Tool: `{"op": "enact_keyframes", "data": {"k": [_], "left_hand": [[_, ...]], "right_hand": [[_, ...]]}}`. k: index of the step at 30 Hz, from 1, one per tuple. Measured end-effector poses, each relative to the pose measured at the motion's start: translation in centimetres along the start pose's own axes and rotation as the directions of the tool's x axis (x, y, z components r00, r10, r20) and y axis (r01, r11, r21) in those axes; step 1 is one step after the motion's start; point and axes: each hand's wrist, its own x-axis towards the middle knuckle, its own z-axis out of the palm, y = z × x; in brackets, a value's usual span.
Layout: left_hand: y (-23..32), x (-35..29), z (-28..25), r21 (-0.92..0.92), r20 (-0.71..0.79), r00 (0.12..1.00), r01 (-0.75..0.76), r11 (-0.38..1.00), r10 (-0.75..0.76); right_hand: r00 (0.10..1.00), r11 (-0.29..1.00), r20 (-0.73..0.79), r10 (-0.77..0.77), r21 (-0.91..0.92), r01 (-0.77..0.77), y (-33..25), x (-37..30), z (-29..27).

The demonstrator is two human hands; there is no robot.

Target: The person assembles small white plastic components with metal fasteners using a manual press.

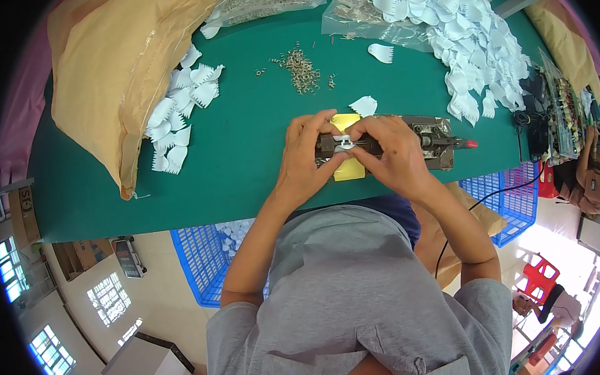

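Both of my hands meet over a dark metal jig [439, 141] with a red-tipped lever, lying on the green table. Between their fingertips is a small white plastic claw clip [344, 143], partly covered by the fingers. My left hand [307, 150] pinches it from the left, and my right hand [393, 145] presses on it from the right. A yellow patch [349, 173] shows on the jig beneath the hands. Just beyond them lies a loose white toothed clip half [363, 105]. Farther off is a small heap of metal springs [301, 72].
A large heap of white clip halves [469, 49] covers the far right. More clip halves [175, 140] spill from a tan sack [114, 75] on the left. Clear bags [263, 5] lie at the back. Blue baskets [195, 267] stand below the table edge. Other people [588, 182] sit at right.
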Motion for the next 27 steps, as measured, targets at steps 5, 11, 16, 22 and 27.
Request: {"op": "enact_keyframes", "data": {"k": [5,11,16,22,27], "left_hand": [[0.1,-0.1,-0.1,-0.018,-0.021,1.0,0.016,1.0,-0.017],[0.3,0.2,0.0,0.061,-0.016,0.999,-0.047,0.997,0.048],[0.2,0.2,-0.1,0.043,-0.008,1.0,-0.012,0.999,0.012],[0.1,0.4,-0.2,0.008,-0.012,1.0,0.01,1.0,-0.01],[0.3,0.3,-0.3,-0.012,-0.009,1.0,0.007,1.0,-0.007]], "right_hand": [[0.957,0.914,0.192,0.219,0.302,-0.27,2.5,3.4,-2.7],[0.95,0.982,0.312,-0.009,-0.175,0.066,5.7,6.9,-1.8],[0.988,0.969,0.126,0.093,-0.238,-0.061,5.6,8.9,-2.8],[0.957,0.957,0.182,0.225,-0.225,-0.183,6.7,10.7,-1.4],[0.989,0.901,0.012,0.148,-0.414,-0.13,10.7,14.9,-0.9]]}}
